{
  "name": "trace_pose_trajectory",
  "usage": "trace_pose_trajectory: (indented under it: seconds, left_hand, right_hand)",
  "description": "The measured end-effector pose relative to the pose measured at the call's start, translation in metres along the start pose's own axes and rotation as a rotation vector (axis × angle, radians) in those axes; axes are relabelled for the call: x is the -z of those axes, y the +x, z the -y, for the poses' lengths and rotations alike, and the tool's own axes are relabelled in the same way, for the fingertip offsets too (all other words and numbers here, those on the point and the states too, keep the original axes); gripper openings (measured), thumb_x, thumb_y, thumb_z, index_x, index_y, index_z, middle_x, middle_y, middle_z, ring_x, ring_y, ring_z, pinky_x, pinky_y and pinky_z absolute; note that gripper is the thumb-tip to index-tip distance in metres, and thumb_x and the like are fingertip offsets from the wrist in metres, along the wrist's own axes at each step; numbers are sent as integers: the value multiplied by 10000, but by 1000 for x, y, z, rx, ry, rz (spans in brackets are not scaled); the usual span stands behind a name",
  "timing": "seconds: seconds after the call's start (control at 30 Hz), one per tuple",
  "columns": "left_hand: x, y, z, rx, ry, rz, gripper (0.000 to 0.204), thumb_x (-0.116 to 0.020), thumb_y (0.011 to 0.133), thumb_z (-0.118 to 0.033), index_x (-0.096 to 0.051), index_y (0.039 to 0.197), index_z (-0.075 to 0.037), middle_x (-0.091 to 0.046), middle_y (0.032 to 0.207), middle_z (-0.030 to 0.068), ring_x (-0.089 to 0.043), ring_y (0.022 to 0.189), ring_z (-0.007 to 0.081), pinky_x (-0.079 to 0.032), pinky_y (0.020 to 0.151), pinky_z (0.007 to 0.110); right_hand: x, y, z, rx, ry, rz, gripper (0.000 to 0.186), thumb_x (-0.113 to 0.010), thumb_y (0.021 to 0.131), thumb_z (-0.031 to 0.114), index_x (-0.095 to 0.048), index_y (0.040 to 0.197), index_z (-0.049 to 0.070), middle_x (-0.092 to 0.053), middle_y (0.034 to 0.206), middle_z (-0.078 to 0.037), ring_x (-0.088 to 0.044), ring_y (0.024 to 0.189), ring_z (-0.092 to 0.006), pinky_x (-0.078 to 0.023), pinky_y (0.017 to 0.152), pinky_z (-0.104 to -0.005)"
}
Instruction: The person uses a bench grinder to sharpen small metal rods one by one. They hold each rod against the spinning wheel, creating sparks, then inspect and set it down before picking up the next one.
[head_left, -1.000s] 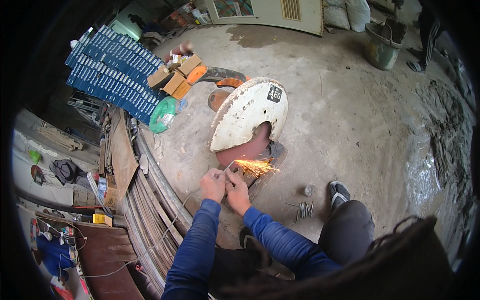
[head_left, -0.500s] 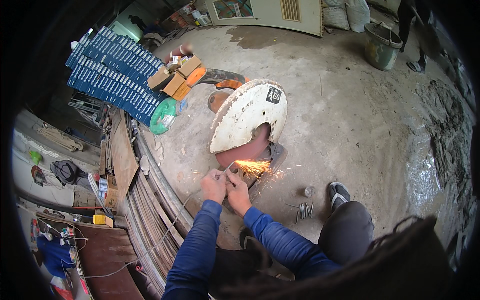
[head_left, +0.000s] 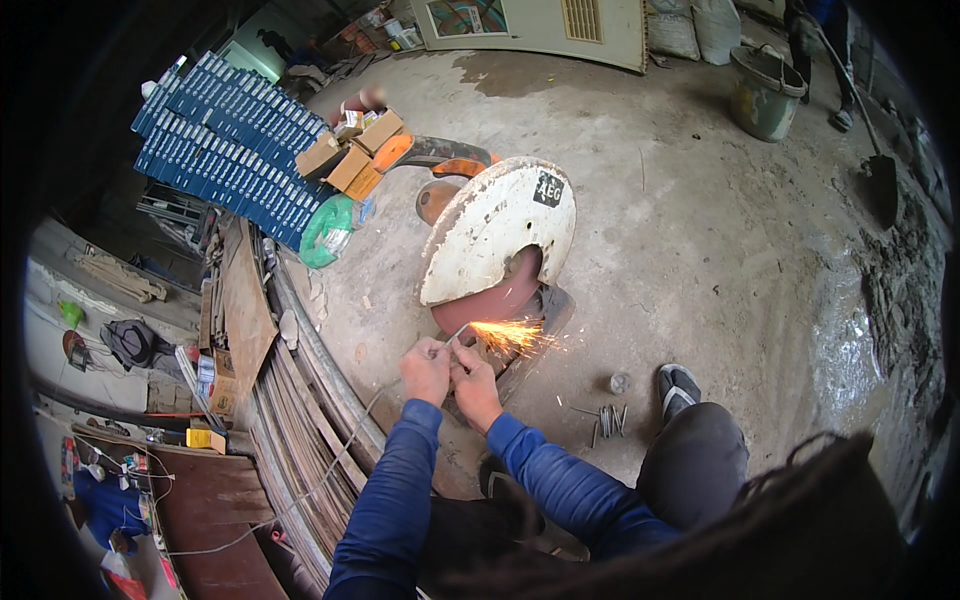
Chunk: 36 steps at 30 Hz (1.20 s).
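My left hand [head_left: 426, 372] and my right hand [head_left: 475, 390] are close together, both pinching a thin metal rod [head_left: 458, 332] against the red-brown disc [head_left: 489, 302] of a cut-off saw. Orange sparks [head_left: 500, 333] spray rightward from the contact. The saw has a worn white guard [head_left: 480, 225] and an orange-and-black handle [head_left: 395, 152]. On the concrete beside my right foot [head_left: 675, 390] lie several short metal rods [head_left: 610, 420] and a small metal cylinder [head_left: 619, 382].
Stacked blue boxes [head_left: 220, 140], cardboard boxes [head_left: 356, 168] and a green coil [head_left: 325, 235] stand back left. Long metal lengths [head_left: 310, 420] lie along my left. A bucket [head_left: 762, 105], white sacks [head_left: 715, 30] and a co-worker's legs [head_left: 830, 80] with a shovel [head_left: 878, 188] are back right.
The co-worker at the back right has moved, and a shovel has come into view there. My hands hold nearly the same position; the spray of sparks has varied in shape.
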<state>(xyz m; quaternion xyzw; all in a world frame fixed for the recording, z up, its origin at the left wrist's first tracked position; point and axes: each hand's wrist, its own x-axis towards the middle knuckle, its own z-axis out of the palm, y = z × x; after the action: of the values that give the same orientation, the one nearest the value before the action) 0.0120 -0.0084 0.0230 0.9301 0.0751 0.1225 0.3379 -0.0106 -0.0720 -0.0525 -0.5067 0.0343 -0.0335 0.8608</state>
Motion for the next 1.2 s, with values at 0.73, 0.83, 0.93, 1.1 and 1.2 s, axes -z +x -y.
trace_pose_trajectory:
  seconds: [0.73,0.83,0.93,1.1,1.2]
  left_hand:
    - [16,0,17,404,-541,349,140,-614,900,-45,-670,976,58,-700,872,106,-658,744,150,-545,677,267]
    - [14,1,17,448,-544,350,148,-619,900,-50,-664,988,60,-698,870,110,-660,746,153,-545,675,269]
    - [13,3,17,478,-550,355,158,-623,903,-58,-660,999,61,-698,872,111,-662,745,156,-541,663,267]
    - [12,6,17,487,-556,364,167,-625,910,-73,-663,1002,61,-700,866,105,-661,723,152,-530,629,257]
    - [12,8,19,482,-540,364,167,-623,913,-76,-667,1000,59,-701,858,102,-659,705,150,-526,617,252]
  right_hand:
    - [-2,-22,18,119,-363,-133,496,-577,846,13,-559,1342,-1,-574,1083,-173,-574,952,-280,-480,841,-340]
    - [0,-22,22,114,-385,-114,490,-562,858,23,-550,1348,0,-563,1111,-189,-572,1029,-318,-477,888,-358]
    - [0,-22,24,82,-399,-98,489,-558,864,30,-545,1352,3,-555,1111,-192,-569,1026,-324,-475,894,-364]
    - [-1,-20,23,103,-425,-108,492,-559,859,19,-543,1350,-6,-550,1107,-200,-564,1019,-338,-472,901,-372]
    - [-3,-18,21,118,-440,-112,491,-560,857,12,-541,1348,-14,-547,1104,-204,-564,1015,-340,-473,900,-371]
